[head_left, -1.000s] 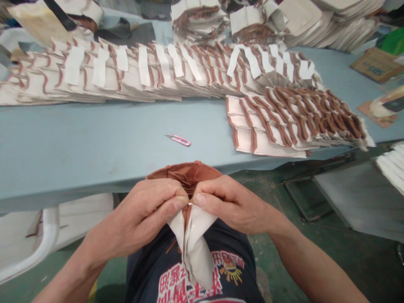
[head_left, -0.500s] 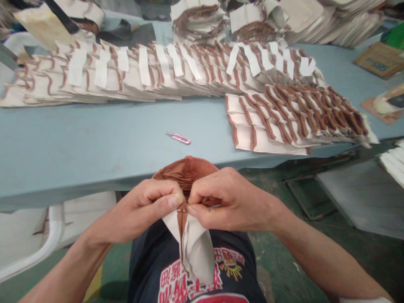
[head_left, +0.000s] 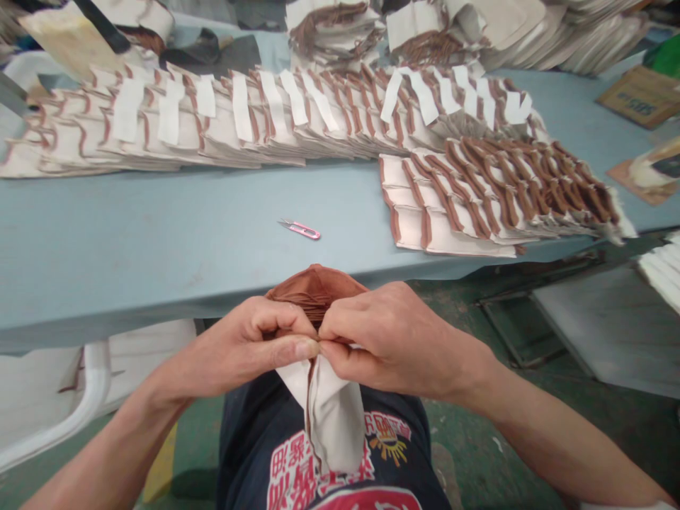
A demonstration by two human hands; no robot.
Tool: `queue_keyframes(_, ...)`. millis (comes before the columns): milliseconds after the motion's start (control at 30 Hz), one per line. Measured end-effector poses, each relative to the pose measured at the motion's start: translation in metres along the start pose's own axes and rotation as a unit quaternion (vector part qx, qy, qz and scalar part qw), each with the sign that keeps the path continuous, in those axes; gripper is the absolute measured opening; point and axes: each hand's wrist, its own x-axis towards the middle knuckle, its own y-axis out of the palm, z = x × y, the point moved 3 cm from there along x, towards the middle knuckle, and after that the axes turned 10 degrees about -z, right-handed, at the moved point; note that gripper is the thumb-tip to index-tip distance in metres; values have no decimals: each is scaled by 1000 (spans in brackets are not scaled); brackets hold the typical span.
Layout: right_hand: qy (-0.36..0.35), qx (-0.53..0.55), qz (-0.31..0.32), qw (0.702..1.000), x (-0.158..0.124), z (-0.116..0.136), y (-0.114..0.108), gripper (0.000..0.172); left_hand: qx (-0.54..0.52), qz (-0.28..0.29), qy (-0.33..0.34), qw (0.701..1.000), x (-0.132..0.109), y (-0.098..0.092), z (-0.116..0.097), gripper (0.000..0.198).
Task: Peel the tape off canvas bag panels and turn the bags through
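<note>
A brown and off-white sewn fabric piece [head_left: 336,432] hangs over my lap, its gathered brown part against the table edge. My left hand [head_left: 265,347] pinches its seam between thumb and bent fingers. Right beside it, my right hand [head_left: 372,340] is closed on the same seam, the two thumbs almost touching. The fingertips hide the exact spot they grip. Beyond my hands, pink-handled thread snips [head_left: 302,229] lie on the blue-covered table [head_left: 185,234].
A long overlapping row of off-white and brown fabric pieces [head_left: 212,142] spans the table, with white paper strips on it. A shorter browner stack [head_left: 462,205] sits at the right. More fabric piles [head_left: 334,35] and a cardboard box [head_left: 637,95] stand farther back. A white chair arm [head_left: 90,397] is at the lower left.
My fingertips have drawn closer together over the seam, and my left thumb has slid right across it. The brown strip between them is now mostly covered.
</note>
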Motion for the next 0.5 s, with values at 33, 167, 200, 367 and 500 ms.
queue_keyframes(33, -3, 2, 4, 1000, 0, 1, -1, 29, 5, 8, 11, 1000, 0, -1, -3, 30)
queue_keyframes(167, -2, 82, 37, 996, 0, 4, -4, 27, 21, 39, 58, 997, -1, -2, -16, 27)
queue_keyframes(200, 2, 111, 43, 993, 1, 3, -4, 27, 27, 42, 65, 997, -2, -2, -17, 28)
queue_keyframes(367, 29, 182, 72, 980, 2, -1, -4, 38, 111, -2, 96, 989, -8, 0, -20, 27)
queue_keyframes(500, 43, 138, 36, 989, 3, -1, 2, 40, 225, -57, 165, 959, -16, 2, -27, 25)
